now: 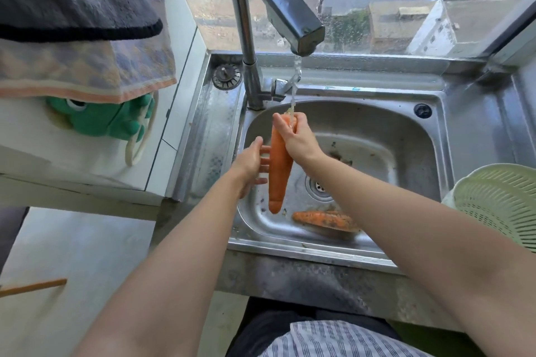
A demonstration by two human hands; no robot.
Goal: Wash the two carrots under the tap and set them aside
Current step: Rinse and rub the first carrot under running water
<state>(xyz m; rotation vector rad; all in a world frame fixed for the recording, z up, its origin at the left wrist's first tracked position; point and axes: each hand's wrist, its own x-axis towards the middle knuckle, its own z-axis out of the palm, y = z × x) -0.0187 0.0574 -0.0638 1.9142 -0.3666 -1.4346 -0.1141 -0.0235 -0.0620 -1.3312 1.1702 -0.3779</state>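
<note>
My right hand (pixel 293 136) grips the thick top end of a clean orange carrot (pixel 278 174), which hangs point down over the steel sink (pixel 420 153). Water runs from the tap (pixel 293 17) onto the carrot's top and my fingers. My left hand (pixel 252 164) is open, its fingers spread against the left side of the hanging carrot. A second carrot (pixel 322 219), still marked with dark soil, lies on the sink floor near the front, partly hidden by my right forearm.
A pale green plastic colander (pixel 499 200) stands at the right of the sink. A sink plug (pixel 226 76) rests on the rim at the back left. Towels (pixel 81 38) and a green frog-shaped holder (pixel 107 119) hang at the left. The drain (pixel 319 185) lies mid-basin.
</note>
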